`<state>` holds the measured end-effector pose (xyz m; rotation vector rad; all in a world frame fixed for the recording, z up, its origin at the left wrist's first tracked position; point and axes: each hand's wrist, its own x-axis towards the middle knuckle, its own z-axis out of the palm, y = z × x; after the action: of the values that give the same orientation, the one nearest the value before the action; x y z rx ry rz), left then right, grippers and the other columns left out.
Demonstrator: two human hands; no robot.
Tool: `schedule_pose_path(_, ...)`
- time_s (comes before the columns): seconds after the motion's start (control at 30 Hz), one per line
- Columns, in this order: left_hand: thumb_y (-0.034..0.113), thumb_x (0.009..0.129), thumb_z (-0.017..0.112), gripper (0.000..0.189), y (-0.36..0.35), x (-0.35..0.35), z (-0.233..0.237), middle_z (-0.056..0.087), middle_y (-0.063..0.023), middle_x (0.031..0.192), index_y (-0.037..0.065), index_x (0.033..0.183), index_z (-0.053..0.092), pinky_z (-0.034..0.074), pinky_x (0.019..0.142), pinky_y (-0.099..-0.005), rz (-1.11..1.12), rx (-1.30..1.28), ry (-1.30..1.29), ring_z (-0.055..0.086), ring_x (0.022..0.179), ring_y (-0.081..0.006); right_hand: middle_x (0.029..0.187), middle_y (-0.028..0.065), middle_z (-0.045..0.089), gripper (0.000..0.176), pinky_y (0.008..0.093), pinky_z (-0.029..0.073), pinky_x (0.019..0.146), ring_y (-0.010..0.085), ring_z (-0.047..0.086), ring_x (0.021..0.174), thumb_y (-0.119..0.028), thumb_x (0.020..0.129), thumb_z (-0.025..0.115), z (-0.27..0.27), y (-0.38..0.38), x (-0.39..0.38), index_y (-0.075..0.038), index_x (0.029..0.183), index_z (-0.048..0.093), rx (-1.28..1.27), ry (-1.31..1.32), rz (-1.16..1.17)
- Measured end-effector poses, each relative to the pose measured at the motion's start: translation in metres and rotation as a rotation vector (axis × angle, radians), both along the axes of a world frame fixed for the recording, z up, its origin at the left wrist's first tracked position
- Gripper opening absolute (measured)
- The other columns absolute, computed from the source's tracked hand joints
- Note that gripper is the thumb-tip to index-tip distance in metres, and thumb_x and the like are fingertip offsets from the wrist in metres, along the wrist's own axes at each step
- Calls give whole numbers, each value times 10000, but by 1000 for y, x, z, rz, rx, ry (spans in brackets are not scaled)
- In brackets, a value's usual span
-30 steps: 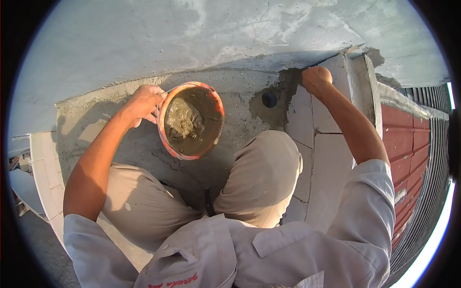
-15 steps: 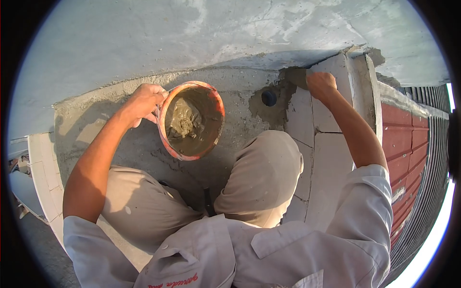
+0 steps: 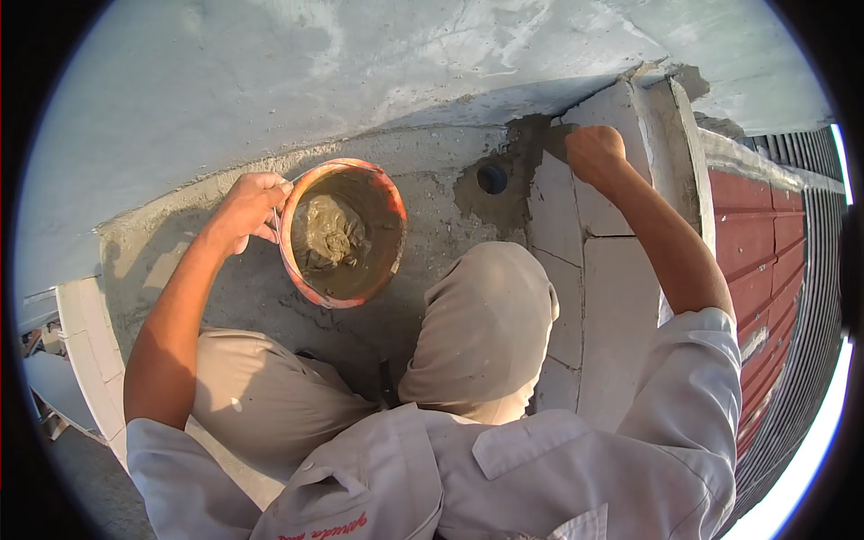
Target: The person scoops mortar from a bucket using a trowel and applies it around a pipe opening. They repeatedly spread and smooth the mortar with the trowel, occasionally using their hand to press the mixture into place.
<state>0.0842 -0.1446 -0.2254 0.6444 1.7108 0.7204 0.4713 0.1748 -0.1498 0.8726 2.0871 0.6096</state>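
My left hand (image 3: 252,209) is closed on the rim and wire handle of an orange bucket (image 3: 396,209), which tilts so that its inside faces me. Wet grey-brown mortar (image 3: 328,232) lies in the bucket. At the wall corner, my right hand (image 3: 594,153) makes a fist around a trowel (image 3: 558,141); its dark blade shows on the left of the fist and the handle is hidden. The blade is against the fresh mortar patch (image 3: 525,148) beside the light block wall (image 3: 612,207). Below that patch, a round pipe opening (image 3: 491,178) sits in damp mortar.
A grey plastered wall (image 3: 225,81) runs along the far side of the rough concrete floor (image 3: 423,180). My bent knees (image 3: 486,315) come close below the bucket. Beyond the block wall lie red metal sheets (image 3: 747,243). Another low block wall (image 3: 90,333) stands at left.
The view has shifted slightly. The bucket sits a little further left and lower, still in my left hand. My right hand appears slightly higher and left, and more of the trowel blade shows.
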Motion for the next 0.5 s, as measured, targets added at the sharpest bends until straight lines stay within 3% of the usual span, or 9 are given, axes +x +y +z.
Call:
schedule_pose_path(0.1, 287, 1044, 555, 283, -4, -1, -1, 604, -33, 883, 27, 1003, 659, 595, 623, -369, 17, -13, -30, 571, 755, -137, 992, 128, 779, 173, 400, 609, 734, 278, 762, 938, -150, 900, 635, 33, -28, -16, -104, 913, 801, -4, 62, -33)
schedule_pose_path(0.23, 283, 1045, 553, 285, -4, -4, -4, 607, -37, 885, 18, 1030, 657, 590, 620, -366, 0, -11, -35, 578, 759, -139, 967, 190, 758, 212, 456, 588, 781, 347, 748, 935, -199, 938, 625, 64, -62, 12, -34, 965, 755, 14, 389, -241)
schedule_pose_path(0.37, 276, 1048, 550, 281, -2, -9, -7, 609, -40, 883, 15, 1057, 654, 596, 627, -370, 4, -10, -61, 594, 763, -143, 936, 242, 736, 319, 495, 546, 815, 401, 725, 922, -290, 978, 630, -7, -96, 77, 12, 1064, 680, -90, 864, -509)
schedule_pose_path(0.43, 274, 1050, 546, 283, 0, -9, -9, 609, -42, 885, 13, 1070, 654, 598, 631, -373, 7, -15, -56, 598, 772, -143, 930, 251, 728, 298, 477, 541, 787, 396, 718, 903, -275, 968, 659, -42, -120, 90, 9, 1058, 671, -240, 1007, -847)
schedule_pose_path(0.5, 273, 1051, 545, 285, 2, -5, -8, 609, -44, 891, 12, 1084, 655, 600, 636, -374, 0, -15, -62, 601, 777, -144, 935, 254, 725, 273, 462, 543, 795, 393, 719, 903, -232, 944, 687, -59, -145, 96, 2, 1082, 652, -308, 1137, -850)
